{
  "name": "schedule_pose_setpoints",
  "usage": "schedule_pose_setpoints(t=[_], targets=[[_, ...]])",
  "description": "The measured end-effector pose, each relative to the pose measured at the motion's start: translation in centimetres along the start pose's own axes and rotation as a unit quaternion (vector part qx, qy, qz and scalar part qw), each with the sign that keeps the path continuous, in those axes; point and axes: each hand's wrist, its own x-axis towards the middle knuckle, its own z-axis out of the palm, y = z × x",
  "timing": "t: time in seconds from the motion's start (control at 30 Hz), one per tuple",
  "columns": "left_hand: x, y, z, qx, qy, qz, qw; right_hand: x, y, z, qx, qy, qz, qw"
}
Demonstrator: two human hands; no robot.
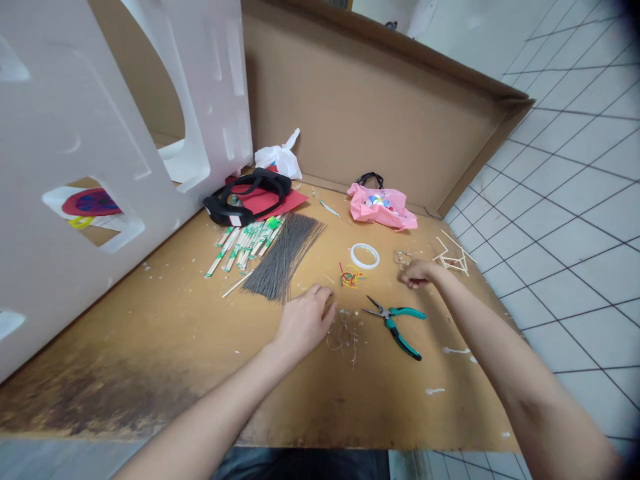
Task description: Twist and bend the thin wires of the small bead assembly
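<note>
My left hand [307, 315] rests low over the table, its fingers loosely bent and the thumb a little apart, with nothing visible in it. Just right of it lies a loose tangle of thin, clear strands [346, 333]. My right hand [417, 273] is closed with its fingers pointing down, beside a small clump of clear loops [401, 257]; whatever its fingertips pinch is hidden. Between the hands are teal-handled needle-nose pliers [395, 320] with spread handles, a small heap of coloured rubber bands [352, 276] and a white tape roll [365, 256].
Grey wire lengths [283, 260] lie left of centre, beside paper-wrapped chopsticks [250, 241] and a black headband-like strap [250, 197] on red paper. A pink bag [383, 207] and a white bag [279, 159] stand behind. A stick frame [453, 257] lies right. Cardboard [370, 100] closes the back.
</note>
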Motion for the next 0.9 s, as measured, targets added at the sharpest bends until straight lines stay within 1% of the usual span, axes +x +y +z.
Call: schedule_pose_setpoints(t=[0.07, 0.13, 0.2, 0.3, 0.33, 0.4, 0.47, 0.5, 0.53, 0.6, 0.67, 0.73, 0.8, 0.87, 0.9], targets=[[-0.1, 0.1, 0.0, -0.006, 0.005, 0.002, 1.000, -1.1, 0.3, -0.4, 0.038, -0.057, -0.014, 0.998], [-0.1, 0.0, 0.0, -0.013, 0.010, 0.010, 1.000, -2.5, 0.2, -0.8, 0.083, -0.097, -0.051, 0.990], [0.0, -0.1, 0.2, -0.018, 0.016, 0.023, 0.999, -4.1, -0.4, -0.8, 0.123, -0.113, -0.102, 0.981], [0.2, -0.3, 0.5, -0.017, 0.022, 0.064, 0.998, -6.4, -1.9, -0.1, 0.155, -0.134, -0.163, 0.965], [0.2, -0.2, 0.5, -0.015, 0.026, 0.080, 0.996, -7.1, -2.6, 0.2, 0.152, -0.144, -0.181, 0.961], [0.3, 0.3, 0.3, 0.002, 0.042, 0.099, 0.994, -8.6, -4.0, 1.1, 0.112, -0.155, -0.216, 0.958], [0.3, 1.2, -0.2, 0.030, 0.055, 0.125, 0.990, -10.1, -5.6, 1.8, 0.070, -0.141, -0.245, 0.957], [0.3, 1.8, -0.6, 0.051, 0.048, 0.144, 0.987, -10.9, -6.4, 2.0, 0.062, -0.138, -0.255, 0.955], [0.3, 2.3, -1.0, 0.074, 0.042, 0.155, 0.984, -11.7, -7.1, 2.2, 0.032, -0.115, -0.271, 0.955], [0.5, 2.9, -1.7, 0.110, 0.020, 0.164, 0.980, -13.0, -8.5, 2.3, -0.014, -0.073, -0.301, 0.951], [0.9, 3.0, -2.4, 0.125, -0.019, 0.169, 0.977, -13.9, -9.3, 2.3, -0.035, -0.035, -0.330, 0.943], [1.4, 2.6, -2.9, 0.100, -0.059, 0.174, 0.978, -14.3, -9.5, 2.5, -0.046, -0.020, -0.356, 0.933], [1.6, 2.0, -3.3, 0.033, -0.088, 0.190, 0.977, -14.3, -9.1, 3.1, -0.042, -0.010, -0.383, 0.923], [1.8, 1.4, -3.6, -0.055, -0.114, 0.190, 0.974, -14.0, -8.4, 3.8, -0.008, -0.010, -0.398, 0.917], [1.8, 1.2, -3.7, -0.106, -0.127, 0.178, 0.970, -13.8, -8.0, 4.2, 0.029, -0.021, -0.395, 0.918]])
